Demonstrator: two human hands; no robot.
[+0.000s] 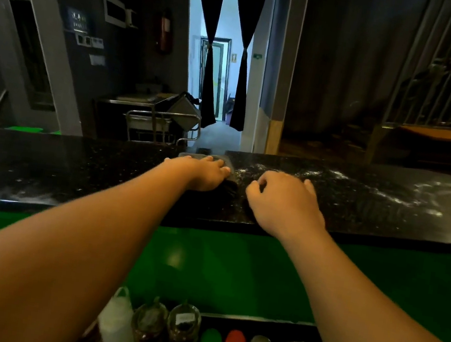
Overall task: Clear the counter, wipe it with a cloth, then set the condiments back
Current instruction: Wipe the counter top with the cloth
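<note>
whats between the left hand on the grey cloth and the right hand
Head view: only bare black speckled stone counter, lightly dusted with white powder.

Cloth (pixel 189 155) mostly under left hand (pixel 207 173), condiment jars (pixel 182 333) cut by bottom edge

From my feed, the table (pixel 73 165) is polished black stone, glossy and speckled, with matt white powder (pixel 424 200) smeared on it. The cloth (pixel 220 159) looks like dark, soft fabric. The front panel (pixel 204 264) is glossy green, the jars (pixel 183 328) are clear, their caps (pixel 235 340) smooth plastic, and the trolley (pixel 149 121) dull metal.
</note>
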